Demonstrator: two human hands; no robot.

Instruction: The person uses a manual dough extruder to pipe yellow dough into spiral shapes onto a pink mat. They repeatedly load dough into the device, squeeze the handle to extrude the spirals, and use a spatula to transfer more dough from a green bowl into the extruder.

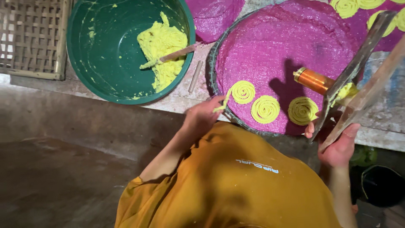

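Rough grey concrete forms the ledge (177, 99) under everything I see from my head camera, with dim floor below it and a woven bamboo tray (31, 38) at the far left. On the ledge sits a round green plastic basin (105, 76) holding a lump of yellow dough (162, 46), with a wooden stick (179, 52) lying in it. Just beside the basin is a round tray covered with pink mesh cloth (291, 42), and three yellow dough spirals (265, 108) lie in a row along its near side. My left hand (202, 116) is at the tray's near rim, fingers pinched on a thin yellow dough strand (223, 103) that runs up to the leftmost spiral. My right hand (337, 145) is clenched around the two long wooden handles of a press (358, 80), which slant up to the right; its copper-coloured metal cylinder (314, 80) hangs above the pink cloth, with yellow dough showing where it meets the handles. More spirals (350, 6) rest on another pink cloth (213, 14) at the top edge. My orange shirt (236, 181) fills the foreground.
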